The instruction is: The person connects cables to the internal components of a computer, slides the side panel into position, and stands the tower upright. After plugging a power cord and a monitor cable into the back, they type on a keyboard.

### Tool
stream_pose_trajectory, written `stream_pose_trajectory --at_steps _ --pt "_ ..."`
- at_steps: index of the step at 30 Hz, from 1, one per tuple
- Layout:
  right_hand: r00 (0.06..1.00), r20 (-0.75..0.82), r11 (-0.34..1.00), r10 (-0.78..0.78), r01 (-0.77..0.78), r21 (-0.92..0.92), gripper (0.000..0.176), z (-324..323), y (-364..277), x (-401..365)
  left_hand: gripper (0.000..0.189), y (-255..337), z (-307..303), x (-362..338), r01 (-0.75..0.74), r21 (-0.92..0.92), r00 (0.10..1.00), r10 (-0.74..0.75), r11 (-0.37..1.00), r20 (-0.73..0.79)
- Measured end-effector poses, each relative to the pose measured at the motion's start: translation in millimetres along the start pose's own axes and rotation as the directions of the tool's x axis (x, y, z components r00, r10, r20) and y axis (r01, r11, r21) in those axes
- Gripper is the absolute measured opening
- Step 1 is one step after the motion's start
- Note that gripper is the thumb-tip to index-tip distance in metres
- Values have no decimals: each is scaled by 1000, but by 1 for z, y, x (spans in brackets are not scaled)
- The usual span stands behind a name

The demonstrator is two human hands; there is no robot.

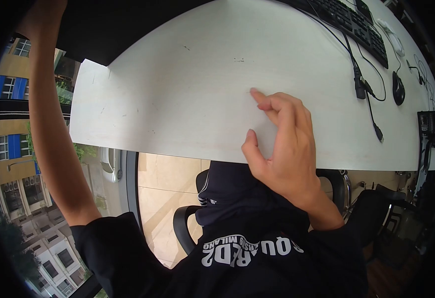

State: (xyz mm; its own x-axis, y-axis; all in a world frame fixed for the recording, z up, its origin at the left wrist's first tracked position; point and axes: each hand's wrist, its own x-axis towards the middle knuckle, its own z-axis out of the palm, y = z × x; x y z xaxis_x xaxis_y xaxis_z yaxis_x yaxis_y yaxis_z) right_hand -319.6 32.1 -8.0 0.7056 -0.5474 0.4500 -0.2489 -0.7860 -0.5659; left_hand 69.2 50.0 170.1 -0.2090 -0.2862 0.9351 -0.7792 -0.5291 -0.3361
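Note:
My right hand is over the front part of the white desk, its thumb and curled fingers apart with nothing between them. The index fingertip is right at the desk surface. My left arm reaches far forward along the window side. At the top left corner my left hand is dark and cut off by the edge of the view, with its fingers hidden. Beside it stands a large black panel-like object at the desk's left end.
A black keyboard, a black mouse and a white mouse-like object lie at the right. Black cables with plugs trail over the desk there. My chair's armrest is below the desk edge. A window borders the left.

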Motion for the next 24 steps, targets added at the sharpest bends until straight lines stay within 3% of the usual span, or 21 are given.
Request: stream_pose_trajectory --at_steps 4,7,10,16,19,21,24 --pt "999 44 999 -6 4 43 48 1 -7 2 46 1 1 0 -29 17 999 30 999 -35" --pt "998 17 996 -62 63 -67 51 -4 10 4 46 -1 3 0 -55 7 997 55 998 -53" --pt "1000 11 998 -13 14 -65 51 -1 7 0 46 -2 2 0 -41 -13 999 41 999 -18" --pt "997 65 998 -36 33 54 50 -2 2 4 46 -1 4 0 -28 -30 999 27 999 -33" --pt "998 28 993 -50 53 -104 53 -10 15 3 46 -1 4 0 -24 -40 999 23 999 -27" --pt "999 11 994 -34 35 -104 58 -5 9 3 46 -1 4 -1 -23 -22 999 22 999 -44" --pt "996 63 998 -64 64 8 60 9 -12 1 46 0 5 -1 -16 -4 998 16 1000 -66"
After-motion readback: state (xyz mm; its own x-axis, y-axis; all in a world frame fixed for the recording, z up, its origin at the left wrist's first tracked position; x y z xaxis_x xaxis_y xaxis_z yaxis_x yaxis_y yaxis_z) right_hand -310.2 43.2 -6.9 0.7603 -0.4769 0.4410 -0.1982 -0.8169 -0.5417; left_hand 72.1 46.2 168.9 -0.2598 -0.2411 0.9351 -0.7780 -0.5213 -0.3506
